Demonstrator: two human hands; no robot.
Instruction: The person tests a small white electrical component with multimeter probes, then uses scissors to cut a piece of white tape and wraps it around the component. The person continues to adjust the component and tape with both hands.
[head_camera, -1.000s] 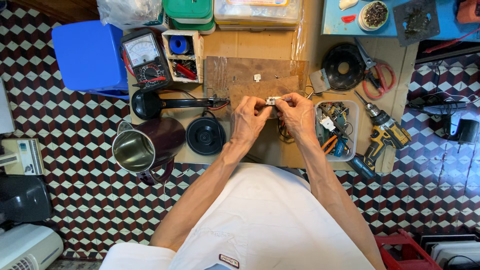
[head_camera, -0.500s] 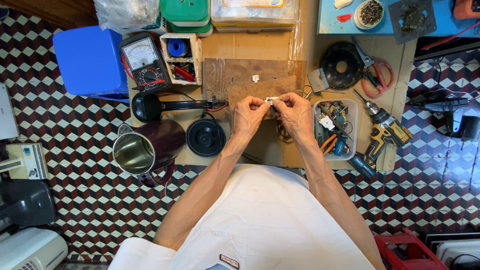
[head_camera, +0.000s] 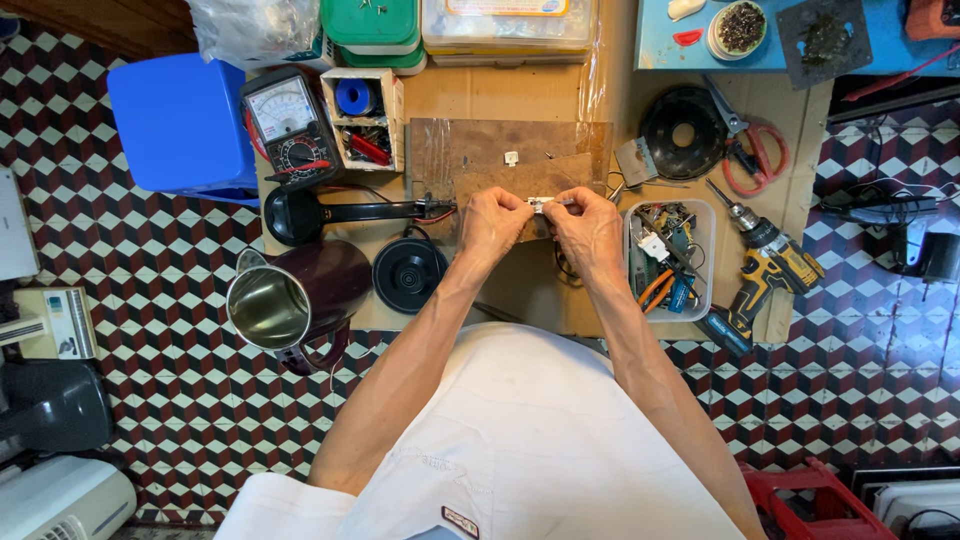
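at nine o'clock of the hands stands a blue stool (head_camera: 180, 125), then an analog meter (head_camera: 290, 125), and at seven o'clock an open steel kettle (head_camera: 285, 300) beside its round black base (head_camera: 410, 273). the left hand (head_camera: 492, 222) and right hand (head_camera: 590, 228) meet over the cardboard-covered table (head_camera: 520, 290), fingertips pinched narrowly on either end of a small white part (head_camera: 541, 204). the kettle lies apart, so the job looks midway; at three o'clock sit a parts tray (head_camera: 668, 262) and a yellow drill (head_camera: 770, 265).
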